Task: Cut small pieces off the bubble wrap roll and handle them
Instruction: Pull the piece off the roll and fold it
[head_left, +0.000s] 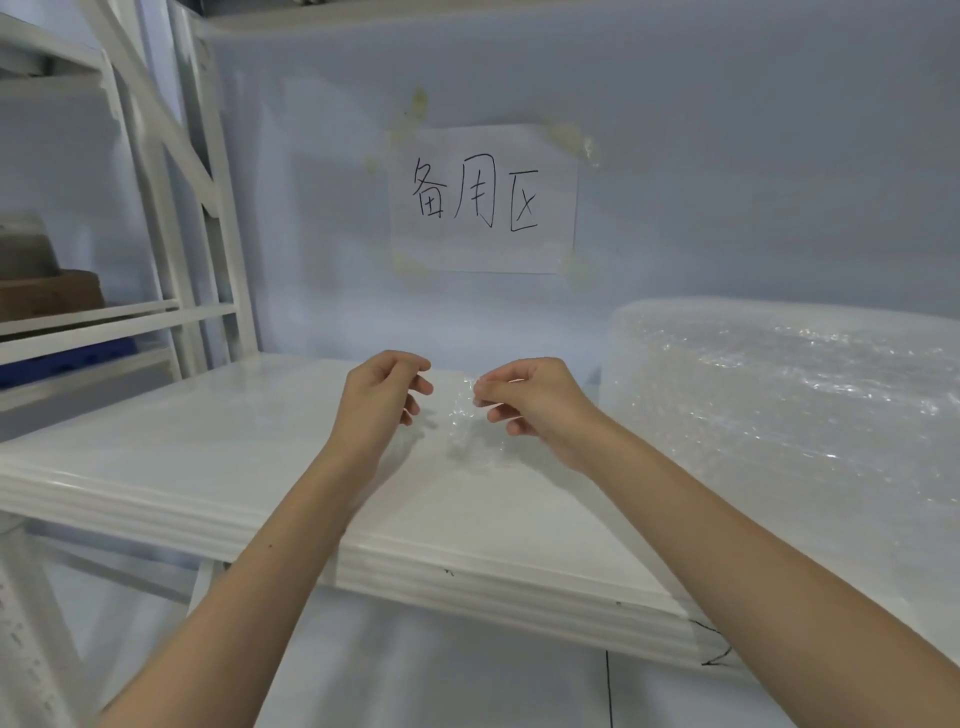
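White shelf board (218, 467) carries the bubble wrap roll (789, 415) at right, while the right hand (535, 405) pinches a small, featherlight, limp bubble wrap piece (462, 415) by its top edge, the left hand (384, 400) loosely curled beside it, apparently gripping nothing.

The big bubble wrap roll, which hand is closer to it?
The right hand. It hangs just left of the bubble wrap roll, pinching a small bubble wrap piece. The left hand is farther left, beyond that piece.

Two hands (382, 395) (530, 402), one roll (779, 395), one piece (465, 415)
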